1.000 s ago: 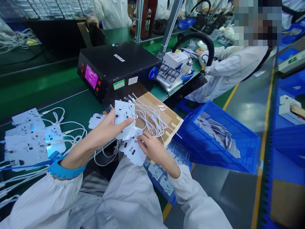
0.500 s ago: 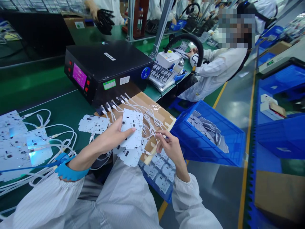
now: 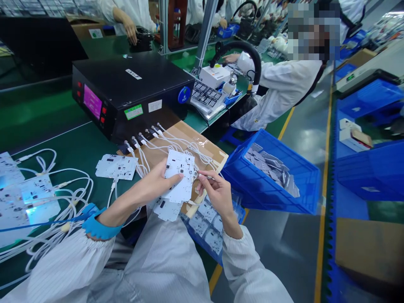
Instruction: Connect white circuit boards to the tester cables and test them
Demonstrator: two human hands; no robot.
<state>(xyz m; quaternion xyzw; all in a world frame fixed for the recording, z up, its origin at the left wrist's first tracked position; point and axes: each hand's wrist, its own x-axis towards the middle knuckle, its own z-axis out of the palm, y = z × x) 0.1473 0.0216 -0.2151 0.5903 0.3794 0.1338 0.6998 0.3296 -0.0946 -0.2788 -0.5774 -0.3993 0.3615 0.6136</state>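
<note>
My left hand (image 3: 156, 183) is closed on a white circuit board (image 3: 184, 164), thumb across its face. My right hand (image 3: 216, 191) pinches the small plug of a white cable (image 3: 198, 173) against the board's right edge; whether the plug is seated, I cannot tell. Another white board (image 3: 168, 209) shows just below the held one, near my lap. A third board (image 3: 115, 166), with a cable attached, lies on the green bench to the left. White cables (image 3: 202, 155) run over brown cardboard (image 3: 205, 143) from a black box (image 3: 126, 90) with a pink screen.
Lit boards (image 3: 41, 198) and tangled cables (image 3: 75, 189) cover the bench at left. A blue crate (image 3: 303, 172) of grey pieces stands at right. Below my hands, a blue tray (image 3: 217, 254) holds several boards. A co-worker (image 3: 284, 84) sits beyond; another person's hand (image 3: 128, 27) is across the bench.
My right hand has brought the cable plug to the right edge of the held board. The board has shifted slightly right. The whole view has shifted a little.
</note>
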